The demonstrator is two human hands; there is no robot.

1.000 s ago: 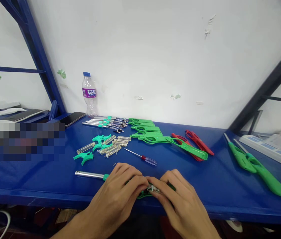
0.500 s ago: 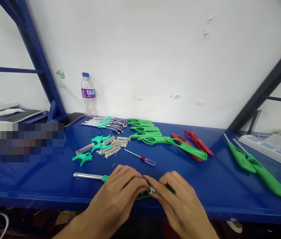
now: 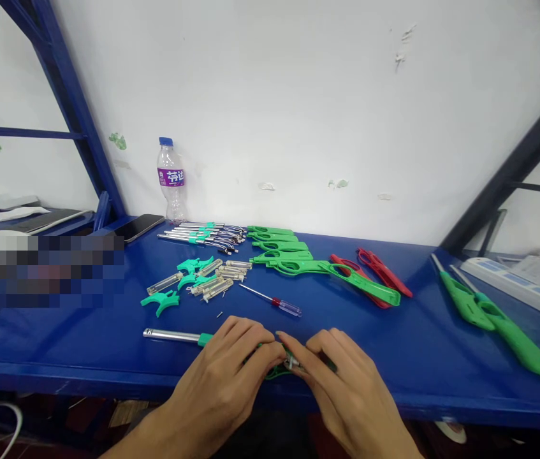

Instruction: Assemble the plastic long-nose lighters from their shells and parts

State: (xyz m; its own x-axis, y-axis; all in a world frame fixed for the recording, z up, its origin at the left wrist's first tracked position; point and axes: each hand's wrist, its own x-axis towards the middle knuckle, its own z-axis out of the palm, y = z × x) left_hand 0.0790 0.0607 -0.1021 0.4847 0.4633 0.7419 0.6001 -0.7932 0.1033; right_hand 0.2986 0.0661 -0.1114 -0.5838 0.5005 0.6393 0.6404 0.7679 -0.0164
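Observation:
Both my hands rest at the front edge of the blue table [image 3: 423, 357]. My left hand [image 3: 231, 370] is curled over the green body of a long-nosed lighter [image 3: 174, 335], whose metal tube sticks out to the left. My right hand [image 3: 341, 382] pinches a small metal part at the lighter's open middle, fingers closed against the left hand's fingertips. Most of the lighter's body is hidden under my fingers.
Behind my hands lie a red-handled screwdriver [image 3: 274, 301], several small metal parts and teal triggers [image 3: 203, 277], metal tubes [image 3: 203, 234], green shells [image 3: 289, 252] and red shells [image 3: 379, 271]. Two finished green lighters [image 3: 489, 315] lie at right. A water bottle [image 3: 171, 178] and phone [image 3: 138, 226] stand near the wall.
Hardly anything has moved. My fingertips have shifted slightly on the part at the lighter's middle; both hands stay in place.

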